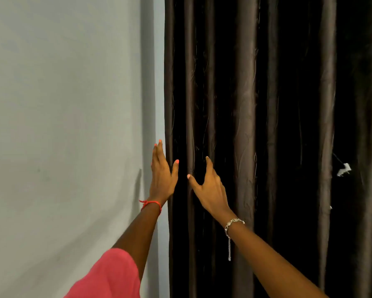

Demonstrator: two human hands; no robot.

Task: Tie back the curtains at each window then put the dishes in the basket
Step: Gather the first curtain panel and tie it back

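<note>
A dark brown curtain (245, 104) hangs in long vertical folds across the right two thirds of the view. My left hand (162, 177) is raised at the curtain's left edge, fingers straight and pointing up, thumb spread against the first fold. My right hand (208, 188) is just to its right, in front of the folds, with thumb and forefinger spread wide apart and nothing between them. Its other fingers are hidden behind the hand. No tie-back, dishes or basket are in view.
A pale grey wall (62, 125) fills the left side, with a narrow lighter strip (159, 61) beside the curtain's edge. A small white scrap (344, 169) hangs on the curtain at the right.
</note>
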